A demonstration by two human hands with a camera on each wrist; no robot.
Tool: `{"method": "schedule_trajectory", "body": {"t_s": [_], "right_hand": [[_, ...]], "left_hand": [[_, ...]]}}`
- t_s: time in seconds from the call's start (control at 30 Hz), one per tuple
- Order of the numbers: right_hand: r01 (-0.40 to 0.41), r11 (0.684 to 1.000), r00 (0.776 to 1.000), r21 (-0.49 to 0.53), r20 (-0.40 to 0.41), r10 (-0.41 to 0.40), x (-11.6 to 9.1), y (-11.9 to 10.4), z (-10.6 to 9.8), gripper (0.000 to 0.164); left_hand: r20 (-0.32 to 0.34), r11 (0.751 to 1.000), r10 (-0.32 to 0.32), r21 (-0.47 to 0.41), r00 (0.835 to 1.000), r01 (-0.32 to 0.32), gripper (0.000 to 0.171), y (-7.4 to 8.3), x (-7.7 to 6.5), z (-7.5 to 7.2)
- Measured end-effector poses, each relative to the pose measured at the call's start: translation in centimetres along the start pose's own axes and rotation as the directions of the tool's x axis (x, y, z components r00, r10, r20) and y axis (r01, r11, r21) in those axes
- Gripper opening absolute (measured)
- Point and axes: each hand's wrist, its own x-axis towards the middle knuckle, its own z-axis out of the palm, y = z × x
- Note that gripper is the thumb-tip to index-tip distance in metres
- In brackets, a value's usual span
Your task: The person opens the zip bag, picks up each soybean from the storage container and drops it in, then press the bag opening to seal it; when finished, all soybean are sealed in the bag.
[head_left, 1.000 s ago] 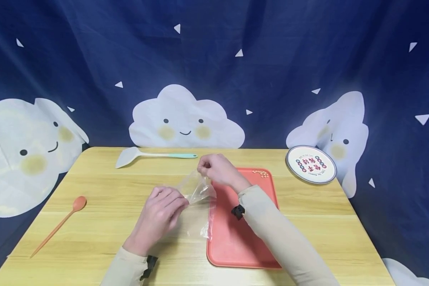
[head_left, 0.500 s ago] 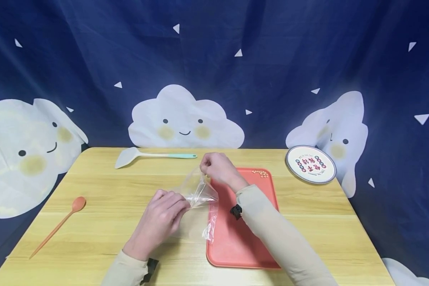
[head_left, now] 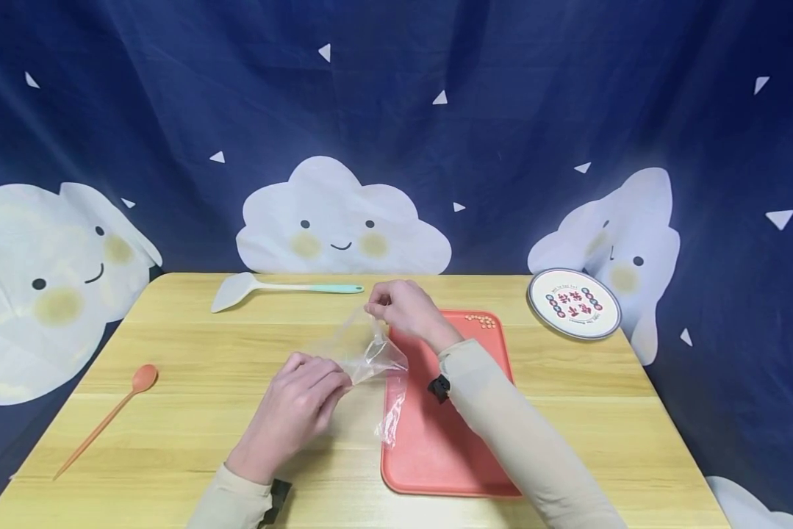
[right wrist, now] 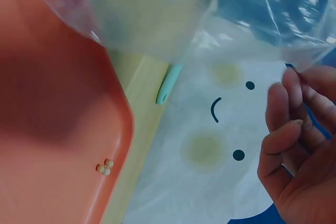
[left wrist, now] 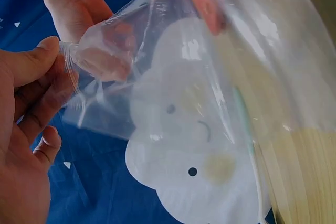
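Note:
Between both hands a clear plastic bag point(head_left: 372, 356) is stretched, its lower part hanging over the left edge of a coral-red tray point(head_left: 450, 441). My left hand point(head_left: 298, 400) pinches the bag's near edge between thumb and fingers; parallel ridges run along that edge point(left wrist: 72, 72) in the left wrist view. Farther back, my right hand point(head_left: 406, 312) pinches the opposite edge with thumb and fingertips. The right wrist view shows this right hand point(right wrist: 302, 140) with its other fingers curled below the film. Several small beige round beans point(head_left: 481, 321) lie in the tray's far right corner.
A pale spatula with a mint handle point(head_left: 336, 289) lies along the table's back edge. An orange spoon point(head_left: 146, 378) rests at the left. A white oval plate point(head_left: 588, 323) with red print sits at the back right corner. Behind hangs a blue cloud-patterned curtain point(head_left: 396, 95).
The bag's top is spread a little wider, its loose corner shifted right over the tray. Both hands keep their pinch, with only slight movement of the right hand.

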Motion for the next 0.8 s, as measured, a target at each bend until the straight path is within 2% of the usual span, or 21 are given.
{"method": "schedule_trajectory", "body": {"t_s": [0.2,0.37,0.47,0.6,0.8], "right_hand": [[-0.040,0.999,0.998,0.021,-0.056,0.041,0.11,0.17,0.10,0.016],[-0.071,0.996,0.997,0.059,-0.024,0.072,0.06,-0.01,0.12,0.015],[-0.054,0.994,0.998,0.093,0.023,0.052,-0.02,-0.13,0.11,0.011],[-0.002,0.988,0.995,0.156,0.101,-0.014,-0.12,-0.23,0.09,0.009],[0.073,0.987,0.985,0.146,0.146,-0.094,-0.46,-0.51,0.03,0.006]], "left_hand": [[-0.004,0.999,0.024,-0.022,1.000,-0.024,0.008,0.38,0.24,0.00],[0.020,1.000,0.010,-0.013,1.000,-0.010,0.005,0.47,0.26,0.05],[0.005,1.000,0.002,-0.004,1.000,-0.002,0.009,0.40,0.24,0.13],[-0.028,1.000,-0.007,0.014,1.000,0.008,0.017,0.16,0.28,0.22],[-0.026,0.998,-0.043,0.038,0.999,0.044,0.011,-0.18,0.23,0.05]]}}
